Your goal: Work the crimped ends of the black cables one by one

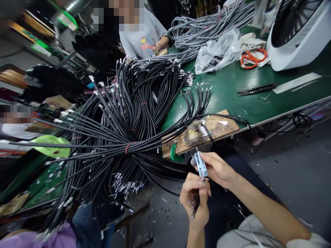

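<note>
My right hand (218, 168) pinches a small light-blue plastic piece (201, 164) with metal parts in it, at the front edge of the wooden board. Just below, my left hand (195, 199) is closed around a dark cable (196, 208), its fingertips at the lower end of the blue piece. A thin metal tip (197, 149) points down from a worn, fibre-covered lump (193, 135) on the wooden board (227, 125). The blue piece is right beneath that tip; I cannot tell whether they touch.
Bundled black cables (144, 100) with white ends spread across the left. A green clamp (176, 153) grips the board. On the green table (248, 110) are orange-handled scissors (253, 58), tweezers (256, 89), a plastic bag (219, 51) and a white fan (300, 34). A co-worker (144, 34) sits opposite.
</note>
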`<state>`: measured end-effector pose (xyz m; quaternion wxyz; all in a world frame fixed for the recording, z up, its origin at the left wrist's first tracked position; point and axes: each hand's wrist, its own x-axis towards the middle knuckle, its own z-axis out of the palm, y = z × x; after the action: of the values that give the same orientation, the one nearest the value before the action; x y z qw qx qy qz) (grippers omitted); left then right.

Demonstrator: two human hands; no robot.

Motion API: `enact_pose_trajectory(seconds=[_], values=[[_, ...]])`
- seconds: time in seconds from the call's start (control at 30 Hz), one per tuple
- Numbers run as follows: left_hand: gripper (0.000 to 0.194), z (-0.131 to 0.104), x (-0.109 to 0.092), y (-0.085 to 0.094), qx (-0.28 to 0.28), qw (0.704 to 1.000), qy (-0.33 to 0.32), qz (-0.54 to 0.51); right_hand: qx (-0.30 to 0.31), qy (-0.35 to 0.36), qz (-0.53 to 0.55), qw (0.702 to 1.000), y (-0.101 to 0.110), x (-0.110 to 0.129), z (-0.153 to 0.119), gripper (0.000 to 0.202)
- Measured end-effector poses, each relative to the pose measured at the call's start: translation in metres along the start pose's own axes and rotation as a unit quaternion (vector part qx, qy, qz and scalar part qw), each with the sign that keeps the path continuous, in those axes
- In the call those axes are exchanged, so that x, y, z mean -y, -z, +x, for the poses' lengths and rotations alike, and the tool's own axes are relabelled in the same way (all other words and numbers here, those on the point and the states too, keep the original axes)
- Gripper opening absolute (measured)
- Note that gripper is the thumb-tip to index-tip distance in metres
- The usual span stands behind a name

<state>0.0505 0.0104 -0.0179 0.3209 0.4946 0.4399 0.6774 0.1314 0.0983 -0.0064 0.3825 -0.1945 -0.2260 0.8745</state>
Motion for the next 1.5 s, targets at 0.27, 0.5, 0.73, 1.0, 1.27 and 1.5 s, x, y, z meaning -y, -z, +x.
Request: enact_pose_trajectory(seconds=[0.27,0.5,0.73,1.0,1.27,1.5], values=[[0.015,0.000,-0.003,-0.003,-0.008,0.999,0.030,0.014,0.043,-0.047,0.078,0.995,0.021,-0.006,0.003,0.039],[0.030,-0.014,-0.006,0.014,-0.010,0.997,0.073,-0.005,-0.063,0.048,-0.144,0.986,0.066,-0.006,-0.021,0.029],[0.016,-0.002,-0.006,0.027,0.053,0.941,0.296,0.157,0.005,0.233,-0.519,0.822,0.030,0.003,-0.064,0.017],[0.013,-0.009,-0.025,0.033,0.108,0.962,0.193,0.162,0.006,0.262,-0.450,0.854,0.015,-0.011,-0.055,0.013],[0.015,-0.023,-0.024,0.021,0.052,0.953,0.160,0.253,-0.065,0.351,-0.517,0.778,0.009,-0.020,-0.055,0.029],[0.024,-0.025,-0.024,0.017,0.034,0.947,0.193,0.255,-0.061,0.328,-0.440,0.833,0.010,-0.029,-0.054,0.019]])
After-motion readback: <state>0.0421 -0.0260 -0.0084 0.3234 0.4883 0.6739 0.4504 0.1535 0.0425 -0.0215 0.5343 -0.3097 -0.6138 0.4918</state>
